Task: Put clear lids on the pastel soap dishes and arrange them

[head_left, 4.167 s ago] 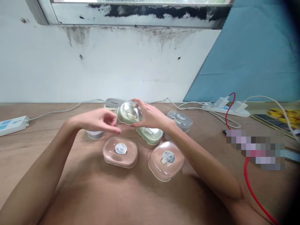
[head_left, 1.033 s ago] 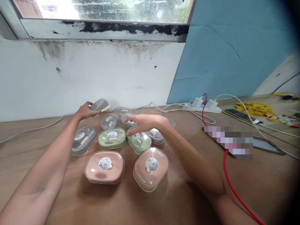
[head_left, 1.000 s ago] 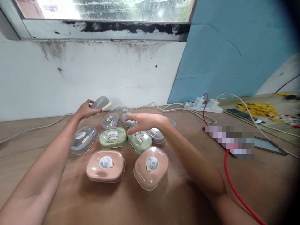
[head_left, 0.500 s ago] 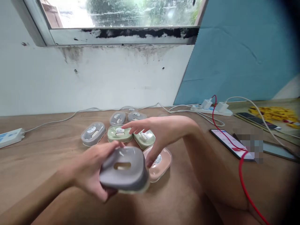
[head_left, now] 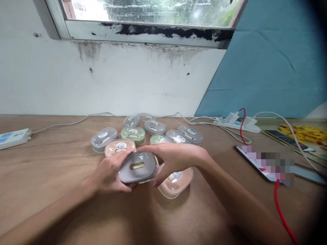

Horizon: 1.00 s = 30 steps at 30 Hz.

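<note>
Back edge: the tabletop point(head_left: 63, 153) is bounded by a white wall point(head_left: 140, 78), with a thin white cable point(head_left: 74, 123) laid near its foot
Left room: the widest stretch of brown surface is seen between the left forearm and the left power strip point(head_left: 15, 137)
Right room: a narrower stretch is seen between the right forearm and the phone point(head_left: 251, 163), which is partly pixelated; the side is edged by a red cable point(head_left: 282, 207)
Near room: shadowed tabletop is shown between the forearms, below the held gray box point(head_left: 138, 174)
Far side: green boxes point(head_left: 135, 136) and other gray boxes point(head_left: 155, 127) are closely clustered toward the wall
Pink boxes: one point(head_left: 112, 147) is partly hidden behind the left hand point(head_left: 112, 172); the other point(head_left: 176, 183) is partly covered by the right hand point(head_left: 176, 154)
Held gray box: placed between both hands, tilted, slotted face turned to the camera; height cannot be judged
Left hand: partly closed, digits set above and below the box's left end, which is gripped
Right hand: arched half-open around the right end, thumb spread below; firm hold cannot be told
</note>
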### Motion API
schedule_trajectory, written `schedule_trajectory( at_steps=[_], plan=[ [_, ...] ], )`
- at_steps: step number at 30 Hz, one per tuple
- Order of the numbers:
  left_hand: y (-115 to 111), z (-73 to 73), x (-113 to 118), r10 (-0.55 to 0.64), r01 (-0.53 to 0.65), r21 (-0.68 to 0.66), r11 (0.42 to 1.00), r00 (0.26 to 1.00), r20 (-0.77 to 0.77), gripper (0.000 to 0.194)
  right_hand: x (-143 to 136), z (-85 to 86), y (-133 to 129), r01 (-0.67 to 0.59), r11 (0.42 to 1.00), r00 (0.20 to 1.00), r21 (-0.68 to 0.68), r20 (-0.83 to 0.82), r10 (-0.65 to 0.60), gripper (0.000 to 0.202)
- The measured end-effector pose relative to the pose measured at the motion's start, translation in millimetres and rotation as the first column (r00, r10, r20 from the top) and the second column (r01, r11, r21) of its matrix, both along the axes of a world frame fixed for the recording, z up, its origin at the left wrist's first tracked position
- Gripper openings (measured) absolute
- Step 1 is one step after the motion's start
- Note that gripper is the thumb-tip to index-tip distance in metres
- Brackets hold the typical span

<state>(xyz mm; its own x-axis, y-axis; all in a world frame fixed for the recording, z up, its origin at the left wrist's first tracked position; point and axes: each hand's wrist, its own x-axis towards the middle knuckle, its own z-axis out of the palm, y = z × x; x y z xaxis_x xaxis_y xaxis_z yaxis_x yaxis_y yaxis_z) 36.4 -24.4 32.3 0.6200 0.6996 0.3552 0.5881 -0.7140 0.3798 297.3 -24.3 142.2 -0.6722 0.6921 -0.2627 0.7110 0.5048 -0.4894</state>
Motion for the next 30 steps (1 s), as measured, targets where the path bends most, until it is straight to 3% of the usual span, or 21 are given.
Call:
schedule_trajectory(
  at_steps=[6, 10, 15, 20, 25, 30],
  plan=[
    [13, -23.2, -16, 0.038, -0.038, -0.065, 0.997, 0.999, -0.003, 0.098, -13, -40.4, 15, -0.007, 0.990, 0.998, 0.138, -0.064, 0.016, 0.092],
    [16, -29.4, -25, 0.028, -0.024, -0.061, 0.998, 0.998, 0.060, 0.103, -20, -55.1, 23, 0.000, 0.976, 0.999, 0.220, -0.042, 0.010, 0.076],
    [18, -27.2, -29, -0.034, 0.042, -0.073, 0.996, 0.993, 0.109, 0.105, -15, -59.9, 27, 0.011, 0.975, 0.994, 0.224, -0.109, 0.014, 0.083],
    [19, -25.4, -26, -0.078, 0.089, -0.085, 0.992, 0.990, 0.121, 0.096, -12, -61.3, 30, 0.017, 0.975, 0.993, 0.222, -0.121, 0.010, 0.073],
    [18, -25.5, -24, -0.085, 0.098, -0.110, 0.989, 0.989, 0.117, 0.096, -19, -63.4, 32, -0.009, 0.975, 0.982, 0.220, -0.181, 0.050, 0.082],
    [14, -23.6, -21, -0.100, 0.117, -0.091, 0.989, 0.979, 0.179, 0.097, -19, -52.9, 31, 0.006, 0.972, 0.986, 0.236, -0.163, 0.034, 0.079]
  ],
)
